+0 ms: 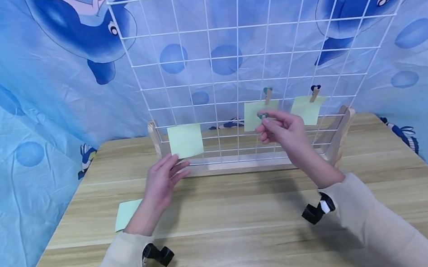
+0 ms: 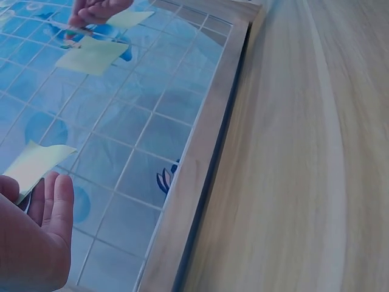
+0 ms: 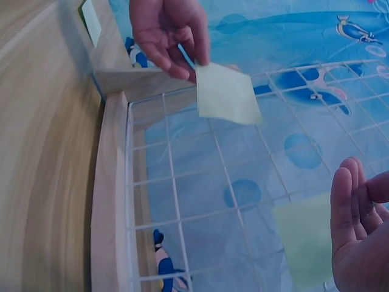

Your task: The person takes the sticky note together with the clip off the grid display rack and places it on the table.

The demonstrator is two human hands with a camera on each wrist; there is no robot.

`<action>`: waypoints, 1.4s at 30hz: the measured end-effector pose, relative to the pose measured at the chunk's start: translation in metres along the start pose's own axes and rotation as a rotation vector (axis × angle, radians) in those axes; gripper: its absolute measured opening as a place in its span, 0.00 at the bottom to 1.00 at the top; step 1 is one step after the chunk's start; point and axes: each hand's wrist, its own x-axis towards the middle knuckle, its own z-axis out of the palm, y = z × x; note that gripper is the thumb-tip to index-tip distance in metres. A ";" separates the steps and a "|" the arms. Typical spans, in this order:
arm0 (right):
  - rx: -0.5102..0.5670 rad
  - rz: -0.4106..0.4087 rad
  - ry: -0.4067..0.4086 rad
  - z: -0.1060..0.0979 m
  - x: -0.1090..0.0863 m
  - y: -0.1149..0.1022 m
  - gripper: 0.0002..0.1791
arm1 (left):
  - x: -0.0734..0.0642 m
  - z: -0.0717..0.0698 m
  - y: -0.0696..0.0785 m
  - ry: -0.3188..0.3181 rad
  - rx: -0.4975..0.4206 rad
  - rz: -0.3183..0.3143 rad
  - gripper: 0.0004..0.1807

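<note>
My left hand [image 1: 164, 179] pinches a pale green paper note [image 1: 185, 140] by its lower left corner, in front of the left part of the white wire grid [image 1: 230, 100]. My right hand [image 1: 285, 130] is raised before the grid's right half, pinching a small clothespin [image 1: 262, 116] with a green top, mostly hidden by the fingers. Behind that hand, another note [image 1: 250, 114] hangs under a wooden clothespin [image 1: 268, 95] with a green heart. Farther right, a note [image 1: 307, 110] hangs from a clothespin [image 1: 314, 93] with a dark blue heart.
The grid stands on a wooden base [image 1: 239, 164] with a side foot at each end. A further green note [image 1: 125, 213] lies on the wooden table [image 1: 230, 250], partly behind the left forearm. A blue cloth [image 1: 22, 114] with dolphin prints hangs behind.
</note>
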 end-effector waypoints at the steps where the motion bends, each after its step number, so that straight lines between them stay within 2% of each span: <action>1: -0.008 0.004 0.002 -0.002 -0.001 0.001 0.19 | -0.001 -0.002 0.000 0.001 -0.005 -0.001 0.10; 7: -0.033 0.018 0.004 -0.016 -0.009 0.006 0.20 | -0.006 -0.012 0.000 0.007 -0.007 -0.015 0.05; 11: -0.053 0.033 0.005 -0.023 -0.014 0.008 0.22 | -0.009 -0.019 0.000 0.009 0.018 -0.034 0.22; 14: -0.070 0.049 0.010 -0.026 -0.017 0.010 0.22 | -0.011 -0.023 0.000 0.017 0.044 -0.039 0.28; 19: -0.087 0.063 -0.002 -0.032 -0.021 0.013 0.22 | -0.014 -0.029 -0.001 0.031 0.050 -0.044 0.11; 24: -0.115 0.074 -0.024 -0.038 -0.027 0.017 0.20 | -0.019 -0.038 -0.003 0.028 0.047 -0.056 0.04; 32: -0.137 0.128 -0.030 -0.047 -0.038 0.024 0.16 | -0.027 -0.051 -0.010 0.057 0.073 -0.106 0.07; 38: -0.176 0.172 -0.018 -0.051 -0.045 0.028 0.20 | -0.033 -0.061 -0.013 0.065 0.118 -0.130 0.16; 42: -0.187 0.187 -0.021 -0.054 -0.051 0.032 0.19 | -0.039 -0.068 -0.015 0.068 0.147 -0.134 0.22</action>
